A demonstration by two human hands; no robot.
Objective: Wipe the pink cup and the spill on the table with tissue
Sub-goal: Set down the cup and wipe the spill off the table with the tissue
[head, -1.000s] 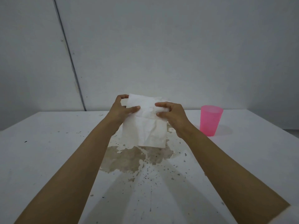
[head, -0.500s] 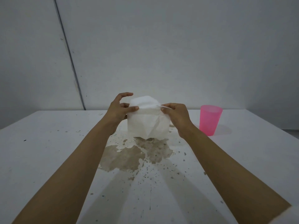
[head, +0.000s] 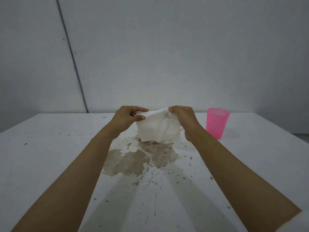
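Both forearms are bare and slender down to the left hand and right hand, with a white sleeve edging the right arm.

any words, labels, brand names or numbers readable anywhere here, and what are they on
None: no text can be read anywhere in this view.
The pink cup is plain, with no print or logo showing.
The tissue, pinched by the left hand and gripped by the right hand, is blank white.
The table shows only the spill and dark specks; the wall shows only a seam.
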